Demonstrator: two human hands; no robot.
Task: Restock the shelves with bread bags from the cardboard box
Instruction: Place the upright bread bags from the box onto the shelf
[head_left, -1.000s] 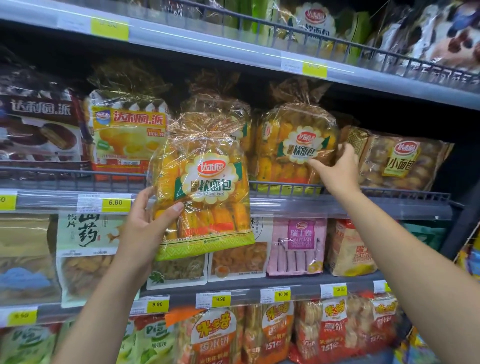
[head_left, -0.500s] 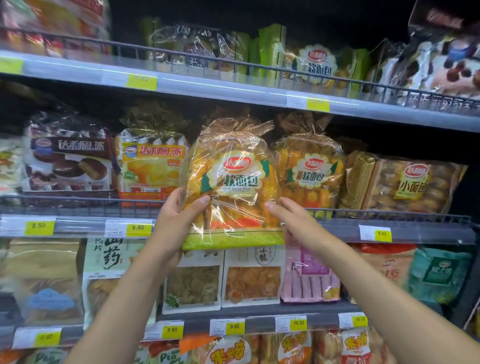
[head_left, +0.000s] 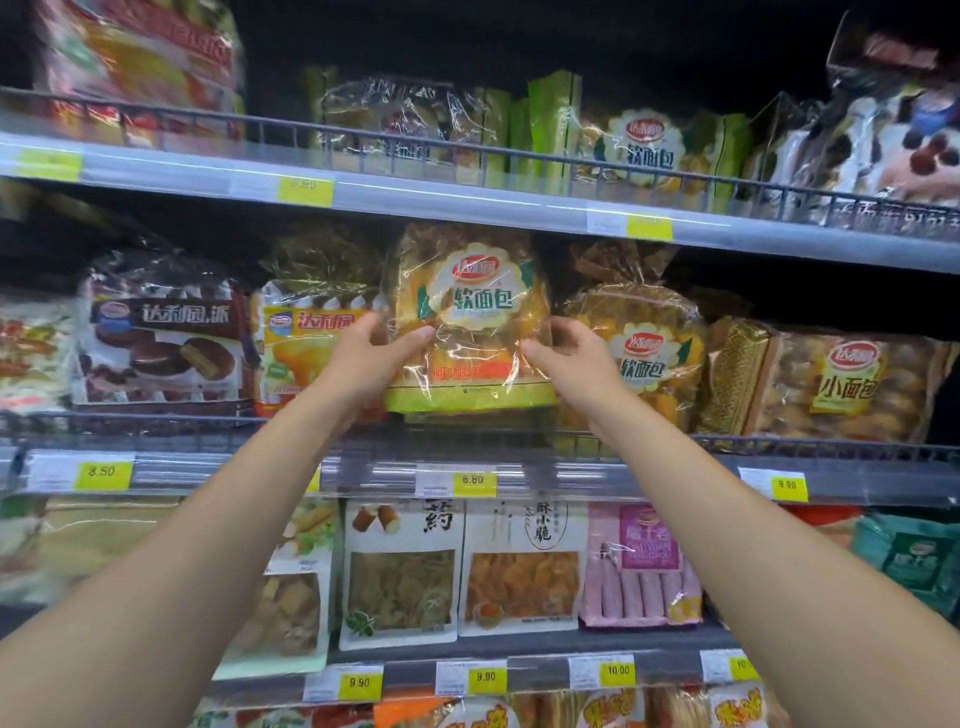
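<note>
A clear bread bag (head_left: 470, 317) with a green-and-yellow label stands upright at the middle shelf, its base just above the wire rail (head_left: 156, 418). My left hand (head_left: 371, 361) grips its left side, thumb on the front. My right hand (head_left: 569, 364) holds its right side, fingers curled round the edge. A matching bread bag (head_left: 644, 353) stands on the shelf just to its right. The cardboard box is out of view.
A yellow pie pack (head_left: 301, 343) and a chocolate pie pack (head_left: 161, 332) sit left of the held bag. A small-bread bag (head_left: 841, 379) lies at the right. The shelf above (head_left: 467, 200) hangs close over the bag's top. Snack packs hang below.
Both hands have lifted the bread bag up and pushed it in over the rail onto the middle shelf. The right hand came from the shelved bag to the held one.
</note>
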